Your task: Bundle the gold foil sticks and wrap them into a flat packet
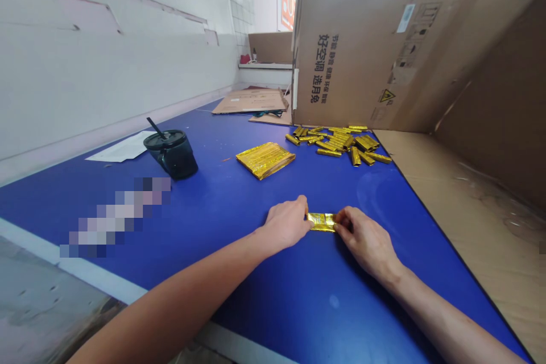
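Observation:
A small flat gold foil piece point(322, 222) lies on the blue table point(273, 296) between my hands. Its left end is pinched in the closed fingers of my left hand point(289, 222). At its right end, my right hand point(367, 239) grips it between thumb and fingers. Farther back, a flat stack of gold foil pieces point(265, 159) rests on the table. Behind and to the right, a loose pile of folded gold tubes point(341, 141) lies near the table's right edge.
A dark lidded cup with a straw point(177, 156) stands at the left, by a white paper point(123, 148). Flat cardboard point(251, 100) lies at the back. A large cardboard box point(358, 51) stands behind the pile, with more cardboard along the right edge.

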### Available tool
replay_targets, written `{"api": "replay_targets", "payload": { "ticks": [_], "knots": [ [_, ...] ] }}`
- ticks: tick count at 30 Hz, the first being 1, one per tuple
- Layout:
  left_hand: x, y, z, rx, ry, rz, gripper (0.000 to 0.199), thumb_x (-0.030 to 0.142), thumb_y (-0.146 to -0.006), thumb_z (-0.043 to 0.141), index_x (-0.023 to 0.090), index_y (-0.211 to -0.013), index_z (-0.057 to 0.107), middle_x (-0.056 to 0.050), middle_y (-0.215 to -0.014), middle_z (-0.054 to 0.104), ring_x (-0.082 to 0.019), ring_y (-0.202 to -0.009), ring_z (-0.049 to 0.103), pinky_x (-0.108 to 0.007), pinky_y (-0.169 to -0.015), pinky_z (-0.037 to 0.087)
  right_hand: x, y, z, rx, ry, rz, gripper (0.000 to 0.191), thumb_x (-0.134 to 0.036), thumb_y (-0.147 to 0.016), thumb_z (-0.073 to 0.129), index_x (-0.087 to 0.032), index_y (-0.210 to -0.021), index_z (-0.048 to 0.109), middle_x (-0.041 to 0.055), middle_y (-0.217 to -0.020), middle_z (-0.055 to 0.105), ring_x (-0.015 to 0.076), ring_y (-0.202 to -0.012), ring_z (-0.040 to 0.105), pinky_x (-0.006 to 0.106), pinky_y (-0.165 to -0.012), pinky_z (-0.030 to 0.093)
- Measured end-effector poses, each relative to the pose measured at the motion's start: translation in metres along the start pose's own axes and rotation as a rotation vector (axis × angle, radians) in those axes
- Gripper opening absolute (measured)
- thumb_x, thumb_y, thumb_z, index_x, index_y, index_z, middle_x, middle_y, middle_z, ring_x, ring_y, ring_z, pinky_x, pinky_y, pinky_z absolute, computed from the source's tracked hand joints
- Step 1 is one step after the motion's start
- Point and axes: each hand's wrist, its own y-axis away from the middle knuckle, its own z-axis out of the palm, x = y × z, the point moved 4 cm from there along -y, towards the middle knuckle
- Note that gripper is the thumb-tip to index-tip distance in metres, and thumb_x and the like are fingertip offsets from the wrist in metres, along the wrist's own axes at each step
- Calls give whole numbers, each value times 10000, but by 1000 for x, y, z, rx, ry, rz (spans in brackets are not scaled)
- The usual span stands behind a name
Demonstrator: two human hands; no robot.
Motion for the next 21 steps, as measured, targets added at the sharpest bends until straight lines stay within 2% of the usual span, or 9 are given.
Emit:
{"api": "replay_targets", "payload": {
  "ticks": [4, 11, 16, 18, 21],
  "knots": [
    [2, 2, 1, 31, 16, 73, 291, 286, -756, 493, 241, -1043, 483, -33, -884, 586, -197, -786, 584, -290, -674, 423, -4, 2, -1, 14, 53, -103, 153, -226, -810, 402, -230, -753, 543, -12, -719, 554, 115, -564, 542, 221, -481, 351],
    [6, 3, 1, 50, 43, 145, 150, 241, -753, 499, 215, -897, 534, -20, -882, 519, -158, -792, 544, -267, -725, 416, -10, 8, -8, 17, 98, -279, 215, -237, -826, 404, -227, -778, 614, 17, -733, 541, 125, -633, 537, 228, -550, 411],
    [9, 3, 3, 83, 41, 257, 118, 153, -757, 456, 199, -841, 525, -16, -832, 556, -167, -811, 531, -276, -728, 412, -11, 8, -8, -3, 130, -307, 167, -269, -818, 463, -231, -819, 626, 28, -770, 552, 141, -677, 530, 245, -591, 427],
    [10, 3, 4, 71, 53, 273, 117, 205, -773, 471, 199, -872, 531, -21, -850, 561, -173, -817, 529, -284, -730, 414, -12, 8, -8, 1, 148, -321, 189, -271, -832, 450, -231, -815, 634, 29, -750, 551, 140, -670, 527, 243, -590, 421],
    [12, 7, 2, 81, 58, 272, 283, 344, -753, 543, 202, -996, 514, -36, -922, 545, -189, -861, 517, -300, -754, 416, -14, 8, -7, 17, 177, -343, 219, -276, -846, 432, -227, -804, 641, 32, -734, 553, 140, -661, 522, 241, -584, 413]
  ]
}}
